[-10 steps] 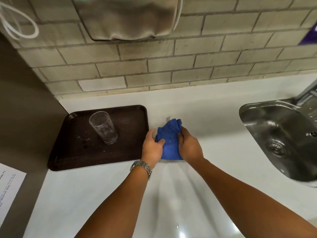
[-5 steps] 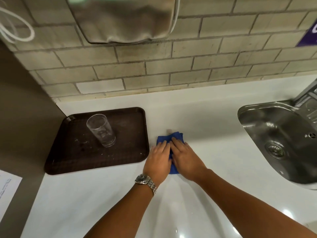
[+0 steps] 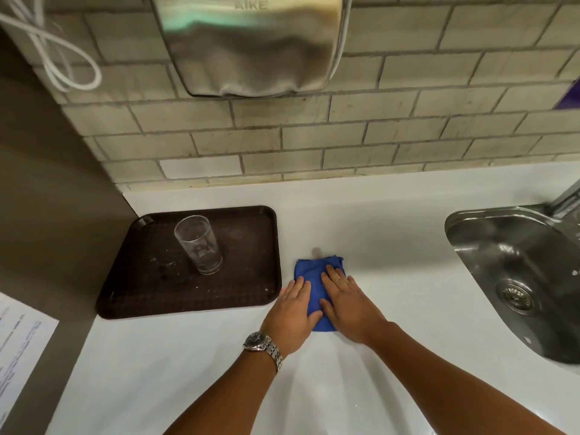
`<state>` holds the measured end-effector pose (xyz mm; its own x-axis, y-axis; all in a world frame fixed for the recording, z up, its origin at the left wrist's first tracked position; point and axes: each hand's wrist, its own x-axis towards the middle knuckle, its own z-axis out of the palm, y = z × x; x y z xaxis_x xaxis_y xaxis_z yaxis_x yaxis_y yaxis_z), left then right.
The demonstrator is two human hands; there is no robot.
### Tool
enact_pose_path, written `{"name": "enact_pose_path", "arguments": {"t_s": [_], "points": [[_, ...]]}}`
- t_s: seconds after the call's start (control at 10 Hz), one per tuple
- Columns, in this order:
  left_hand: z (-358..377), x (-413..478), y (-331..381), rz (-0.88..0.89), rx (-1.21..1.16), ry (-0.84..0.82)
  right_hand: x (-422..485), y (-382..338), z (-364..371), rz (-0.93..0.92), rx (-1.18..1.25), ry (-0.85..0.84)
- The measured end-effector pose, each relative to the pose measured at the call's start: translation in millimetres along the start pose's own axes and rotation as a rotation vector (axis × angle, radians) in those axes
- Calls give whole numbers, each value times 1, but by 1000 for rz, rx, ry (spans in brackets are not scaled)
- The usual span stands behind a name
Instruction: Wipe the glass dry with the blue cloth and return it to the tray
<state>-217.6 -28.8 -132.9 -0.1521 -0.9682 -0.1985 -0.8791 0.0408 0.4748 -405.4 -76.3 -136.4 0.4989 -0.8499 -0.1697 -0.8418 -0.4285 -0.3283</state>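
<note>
A clear drinking glass (image 3: pixel 200 244) stands upright on the dark brown tray (image 3: pixel 251 277) at the left of the white counter. Just right of the tray lies the folded blue cloth (image 3: pixel 314 274), flat on the counter. My left hand (image 3: pixel 293 312), with a metal watch at its wrist, rests palm down on the cloth's left side. My right hand (image 3: pixel 348 304) lies flat on its right side, fingers stretched out. Neither hand touches the glass or grips anything.
A steel sink (image 3: pixel 518 274) is set into the counter at the right, a tap above it. A metal hand dryer (image 3: pixel 251 42) hangs on the tiled wall. A printed paper (image 3: pixel 18 350) lies at the far left, beside a grey side panel.
A second ago both hands held the bunched cloth up off the counter. They have pressed it down flat and now lie open on top of it. The glass has not moved.
</note>
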Motion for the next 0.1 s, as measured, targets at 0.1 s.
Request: {"name": "enact_pose_path", "arguments": {"t_s": [0.1], "points": [[-11,-11,-6,45,-91,92,1,-7,-3,-15,37,36]]}}
